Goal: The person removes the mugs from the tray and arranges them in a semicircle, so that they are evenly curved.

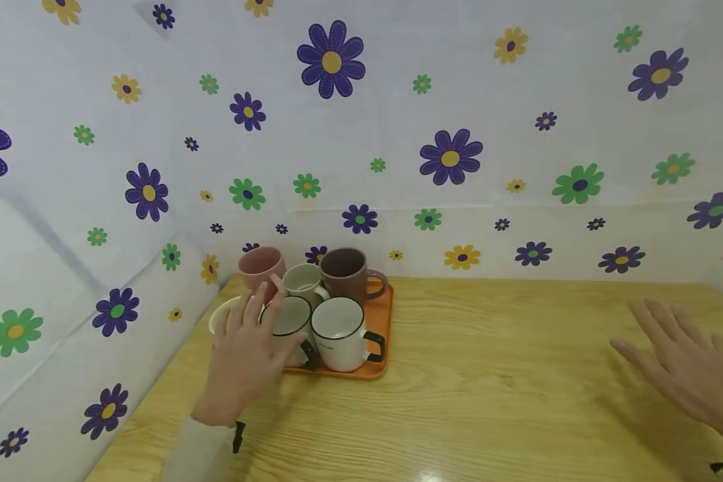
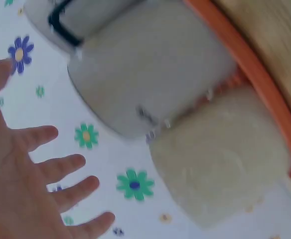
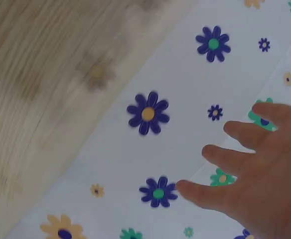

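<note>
Two hands spread above my bench.
Left hand [image 1: 244,355] reaches the white mug [image 1: 289,328], gripping nothing; right hand [image 1: 683,368] relaxed, empty.

A light wooden bench [image 1: 518,375] with visible grain fills the near part of the scene. A white sheet [image 1: 397,120] printed with purple, green and yellow flowers hangs as a wall along the far edge and turns down the left side. Soft, even light leaves a small glare spot [image 1: 430,476] on the near edge.
</note>
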The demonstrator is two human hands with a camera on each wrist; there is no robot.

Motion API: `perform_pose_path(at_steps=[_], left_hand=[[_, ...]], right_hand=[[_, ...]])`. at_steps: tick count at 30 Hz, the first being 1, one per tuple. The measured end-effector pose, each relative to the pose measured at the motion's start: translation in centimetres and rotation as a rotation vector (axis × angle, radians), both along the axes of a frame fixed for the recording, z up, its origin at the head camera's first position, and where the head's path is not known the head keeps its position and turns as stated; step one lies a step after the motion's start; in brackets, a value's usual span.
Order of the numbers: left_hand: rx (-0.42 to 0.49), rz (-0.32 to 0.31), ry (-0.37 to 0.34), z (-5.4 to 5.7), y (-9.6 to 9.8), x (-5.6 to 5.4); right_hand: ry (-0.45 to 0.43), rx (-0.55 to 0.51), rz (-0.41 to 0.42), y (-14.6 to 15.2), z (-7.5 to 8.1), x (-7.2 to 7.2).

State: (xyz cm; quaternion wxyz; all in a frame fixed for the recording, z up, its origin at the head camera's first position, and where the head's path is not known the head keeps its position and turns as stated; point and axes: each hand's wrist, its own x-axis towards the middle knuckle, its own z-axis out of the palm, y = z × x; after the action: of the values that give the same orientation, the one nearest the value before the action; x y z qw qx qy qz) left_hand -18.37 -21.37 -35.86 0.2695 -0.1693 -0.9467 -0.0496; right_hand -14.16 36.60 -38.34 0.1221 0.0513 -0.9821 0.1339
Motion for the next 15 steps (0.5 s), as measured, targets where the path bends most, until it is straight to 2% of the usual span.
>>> perform_pose_path(at_steps=[5,11,15], left_hand=[[0.05,0.028,0.111,0.6,-2.6,0.7],[0.175,0.097,0.151,0.7,-5.1,1.4],[0.216,0.126,0.143,0.3,-6.2,1.3]], right_hand=[[0.058,-0.124,0.049,-1.6,1.5,-1.4],[0.071,-0.326,0.079,-3.9,2.3,-2.3],[0.036,-0.374,0.097,-4.7,2.6,-2.8]])
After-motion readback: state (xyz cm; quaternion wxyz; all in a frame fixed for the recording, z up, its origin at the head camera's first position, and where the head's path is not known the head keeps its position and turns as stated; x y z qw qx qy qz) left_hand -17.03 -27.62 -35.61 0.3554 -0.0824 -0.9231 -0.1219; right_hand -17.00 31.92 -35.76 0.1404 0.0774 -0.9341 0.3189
